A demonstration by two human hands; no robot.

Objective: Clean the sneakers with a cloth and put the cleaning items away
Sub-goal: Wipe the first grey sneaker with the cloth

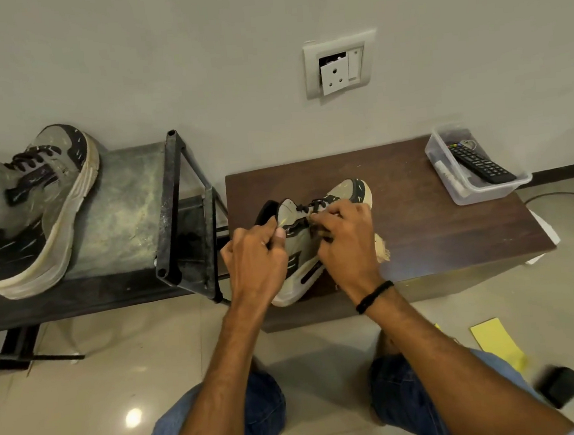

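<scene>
On the brown table (434, 226), pinches sneaker (301, 243) at its heel end with left hand (256, 254), presses cloth (382, 247) onto laces (315, 204) with right hand (345, 240), hands close together. Points toe away-right; heel nearest left.

Indoor lighting moderate and even, source overhead. One bright round glare spot noted on the glossy floor (133, 417) at lower left. Wall (163, 55) uniformly lit, no hard shadows. Soft, diffuse shadow on the floor just before the table (435, 240). Wide-angle distortion: the sneaker (31, 210) at the left edge appears enlarged and stretched. Dark object (561, 386) at lower right blurred. Overall sharpness slightly soft.
</scene>
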